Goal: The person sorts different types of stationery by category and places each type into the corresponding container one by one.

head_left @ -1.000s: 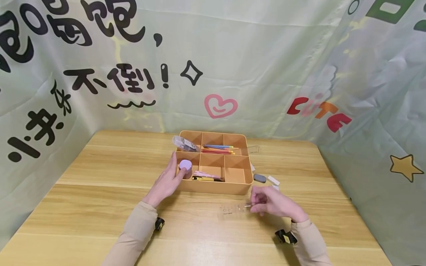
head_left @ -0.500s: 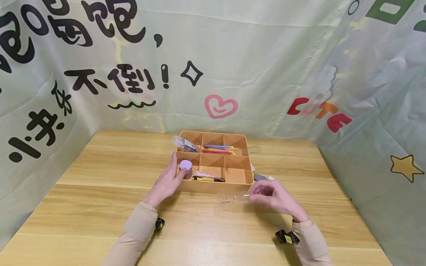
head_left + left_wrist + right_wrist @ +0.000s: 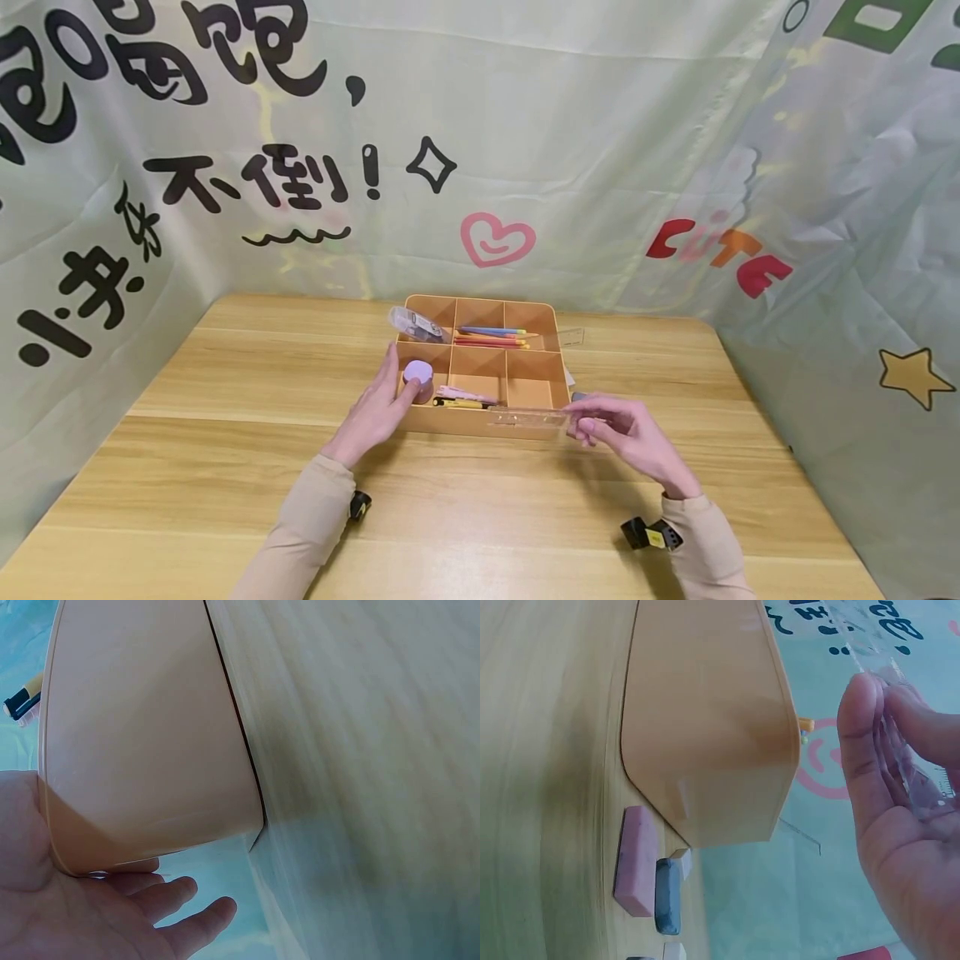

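Observation:
A clear ruler point(image 3: 525, 418) is pinched between thumb and fingers of my right hand point(image 3: 618, 433), just in front of the orange divided organizer box point(image 3: 450, 421). Its far end overlaps the box's front rim in the head view. My left hand point(image 3: 375, 412) holds the front left corner of the box, thumb over the rim and fingers along the outer side wall. Beside that thumb stands a round purple-topped item point(image 3: 417, 372). Pink and yellow-black pens point(image 3: 465, 398) lie in the front compartments. In the right wrist view the ruler point(image 3: 874, 649) points away from the palm.
Colored pencils point(image 3: 491, 337), a clear-capped container point(image 3: 416, 323) and another clear ruler point(image 3: 572, 337) jutting past the right side are in the back row. By the box's right wall lie a pink eraser point(image 3: 636, 861), a grey-blue eraser point(image 3: 667, 896) and small white blocks point(image 3: 681, 861).
My right hand has lifted the clear ruler and moved it away from me, from the table in front of the box to its front rim. My left hand has stayed in place.

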Demonstrator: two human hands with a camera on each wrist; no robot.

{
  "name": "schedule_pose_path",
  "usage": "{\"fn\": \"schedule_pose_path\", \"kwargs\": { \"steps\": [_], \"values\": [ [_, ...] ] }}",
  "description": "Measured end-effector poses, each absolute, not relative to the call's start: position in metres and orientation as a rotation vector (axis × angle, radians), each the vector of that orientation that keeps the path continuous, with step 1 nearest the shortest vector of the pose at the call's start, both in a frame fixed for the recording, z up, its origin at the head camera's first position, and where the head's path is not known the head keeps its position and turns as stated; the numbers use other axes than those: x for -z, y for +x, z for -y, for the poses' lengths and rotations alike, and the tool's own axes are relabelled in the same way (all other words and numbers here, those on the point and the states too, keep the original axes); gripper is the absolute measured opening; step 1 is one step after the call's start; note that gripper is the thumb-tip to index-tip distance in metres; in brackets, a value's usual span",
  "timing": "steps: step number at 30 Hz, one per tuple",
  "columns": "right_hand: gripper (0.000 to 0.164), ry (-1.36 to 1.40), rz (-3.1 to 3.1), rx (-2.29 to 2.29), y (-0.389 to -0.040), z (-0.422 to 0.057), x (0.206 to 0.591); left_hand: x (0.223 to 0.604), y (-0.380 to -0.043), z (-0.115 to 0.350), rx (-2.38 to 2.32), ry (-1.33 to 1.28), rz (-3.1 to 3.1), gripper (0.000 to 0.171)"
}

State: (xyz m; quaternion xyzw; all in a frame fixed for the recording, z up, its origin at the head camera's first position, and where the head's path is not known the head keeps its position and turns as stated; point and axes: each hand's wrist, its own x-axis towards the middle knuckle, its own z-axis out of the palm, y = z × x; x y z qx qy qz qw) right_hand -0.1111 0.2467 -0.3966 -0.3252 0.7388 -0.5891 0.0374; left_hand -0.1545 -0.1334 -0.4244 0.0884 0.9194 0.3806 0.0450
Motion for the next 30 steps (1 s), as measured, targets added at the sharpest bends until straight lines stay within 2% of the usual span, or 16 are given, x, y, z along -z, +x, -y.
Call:
{"fn": "schedule_pose_path", "kwargs": {
  "steps": [14, 25, 30],
  "values": [
    [0.027, -0.905, -2.369, 1.958, -0.1092, -0.2473, 0.3937, 0.4235, -0.1538, 0.1332, -1.153, 0.262, -2.800, 0.081],
    [0.027, -0.828, -2.352, 2.214, -0.1109, -0.2493, 0.3913, 0.4228, -0.1545, 0.1333, -1.168, 0.269, -2.794, 0.081],
    [0.025, -0.713, -2.369, 2.406, -0.1123, -0.2494, 0.3877, 0.4238, -0.1552, 0.1333, -1.173, 0.273, -2.795, 0.081]
  ]
}}
